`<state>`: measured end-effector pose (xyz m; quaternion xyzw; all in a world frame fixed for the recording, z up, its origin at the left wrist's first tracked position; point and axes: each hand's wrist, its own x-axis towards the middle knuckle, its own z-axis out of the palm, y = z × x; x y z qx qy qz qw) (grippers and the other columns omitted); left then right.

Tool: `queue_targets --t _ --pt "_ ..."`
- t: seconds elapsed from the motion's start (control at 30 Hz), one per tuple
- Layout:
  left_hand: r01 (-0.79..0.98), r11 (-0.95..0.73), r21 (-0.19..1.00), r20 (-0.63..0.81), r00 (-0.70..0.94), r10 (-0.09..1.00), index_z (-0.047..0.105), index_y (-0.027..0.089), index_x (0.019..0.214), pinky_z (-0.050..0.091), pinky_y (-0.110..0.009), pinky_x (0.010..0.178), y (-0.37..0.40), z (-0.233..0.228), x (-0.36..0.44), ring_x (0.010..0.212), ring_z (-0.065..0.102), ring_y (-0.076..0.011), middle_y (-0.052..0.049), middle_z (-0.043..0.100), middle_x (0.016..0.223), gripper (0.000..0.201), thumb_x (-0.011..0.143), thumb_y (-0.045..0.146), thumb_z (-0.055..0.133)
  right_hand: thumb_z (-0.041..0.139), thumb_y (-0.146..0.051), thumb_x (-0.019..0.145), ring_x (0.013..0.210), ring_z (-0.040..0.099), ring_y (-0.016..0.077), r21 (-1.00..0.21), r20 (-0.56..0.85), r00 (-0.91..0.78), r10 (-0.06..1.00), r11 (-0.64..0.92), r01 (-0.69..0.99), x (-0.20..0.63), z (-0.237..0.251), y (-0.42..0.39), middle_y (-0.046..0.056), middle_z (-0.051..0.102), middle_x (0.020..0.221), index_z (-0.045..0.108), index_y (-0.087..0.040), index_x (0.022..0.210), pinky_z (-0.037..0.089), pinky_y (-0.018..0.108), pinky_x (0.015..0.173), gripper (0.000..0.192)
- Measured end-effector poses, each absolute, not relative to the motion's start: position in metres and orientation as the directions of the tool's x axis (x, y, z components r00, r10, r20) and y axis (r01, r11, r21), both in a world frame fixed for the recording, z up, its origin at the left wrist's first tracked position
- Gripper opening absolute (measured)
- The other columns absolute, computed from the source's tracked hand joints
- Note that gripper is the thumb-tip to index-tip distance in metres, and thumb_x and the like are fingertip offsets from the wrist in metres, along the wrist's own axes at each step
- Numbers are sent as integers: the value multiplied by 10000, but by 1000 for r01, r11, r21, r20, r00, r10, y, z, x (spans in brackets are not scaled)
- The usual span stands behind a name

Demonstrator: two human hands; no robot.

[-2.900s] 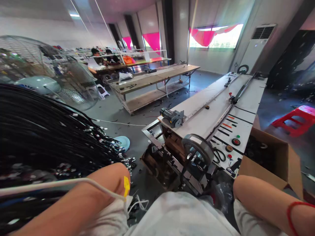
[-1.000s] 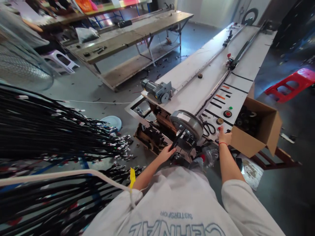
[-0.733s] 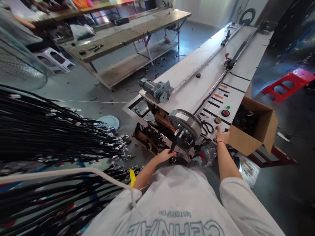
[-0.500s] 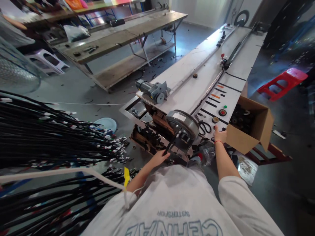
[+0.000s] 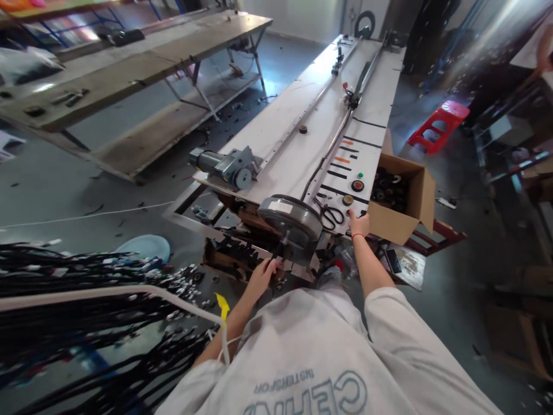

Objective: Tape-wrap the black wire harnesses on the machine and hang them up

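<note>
An open cardboard box (image 5: pixel 404 199) stands at the right edge of the long white desk (image 5: pixel 302 150), its flap up; inside lie dark rolls (image 5: pixel 387 188), too small to tell apart. The right hand (image 5: pixel 359 222) rests at the desk's near corner, just beside the box's front wall, fingers together and pressed on the control strip near a red button (image 5: pixel 357 185) and a brown knob (image 5: pixel 348 200). Scissors (image 5: pixel 332 215) lie on the desk between that hand and the grey wheel (image 5: pixel 289 218).

The left hand (image 5: pixel 263 273) is low, under the wheel, fingers curled around a black strap (image 5: pixel 281 250) that runs up to the wheel's rim; whether they clamp it tight cannot be told. A grey motor (image 5: pixel 227 167) sits on the desk's left edge behind the wheel.

Black cables (image 5: pixel 82 300) with light tips crowd the floor on the left, crossed by a white tube (image 5: pixel 108 293) with a yellow tag (image 5: pixel 223 305). A red stool (image 5: pixel 436 118) stands beyond the box, a wooden bench (image 5: pixel 129 69) across the aisle.
</note>
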<state>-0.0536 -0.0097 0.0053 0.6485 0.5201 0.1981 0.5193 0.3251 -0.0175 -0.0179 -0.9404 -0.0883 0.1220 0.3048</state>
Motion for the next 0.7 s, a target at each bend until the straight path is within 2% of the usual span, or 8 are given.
queue_targets --t 0.1,0.27,0.33,0.47,0.7 --pt "430 110 896 -281 358 891 523 206 655 411 -283 597 -4 3 -42 609 499 -163 2 511 595 556 764 746 454 580 -679 817 1155 574 348 -591 -161 955 248 -799 107 324 -20 -18 206 588 1277 492 -128 1277 451 432 944 722" --pt "320 335 886 -443 374 815 463 216 644 252 -252 428 -3 -5 -32 428 306 -97 75 312 477 675 627 891 456 548 -690 830 1141 575 355 -601 -148 958 245 -792 110 323 -23 -18 217 586 1262 501 -126 1251 452 443 935 705" --pt "297 386 873 -476 351 806 464 211 654 229 -241 421 -1 -7 -33 415 281 -82 82 309 471 695 604 903 473 508 -698 847 1127 582 353 -609 -154 957 244 -786 102 323 -22 -18 214 595 1246 510 -129 1235 453 443 932 689" --pt "306 363 880 -464 399 791 476 198 666 236 -224 427 -1 -6 -36 424 311 -77 73 361 479 665 646 862 497 495 -696 854 1134 580 350 -609 -157 956 249 -786 104 323 -19 -19 214 591 1254 511 -126 1231 452 438 935 684" --pt "263 432 863 -505 423 752 443 203 674 224 -221 424 -5 -6 -28 405 287 -71 94 296 473 572 772 766 477 564 -659 837 1152 577 353 -590 -157 956 249 -799 111 327 -20 -18 217 600 1243 514 -129 1244 451 445 953 670"
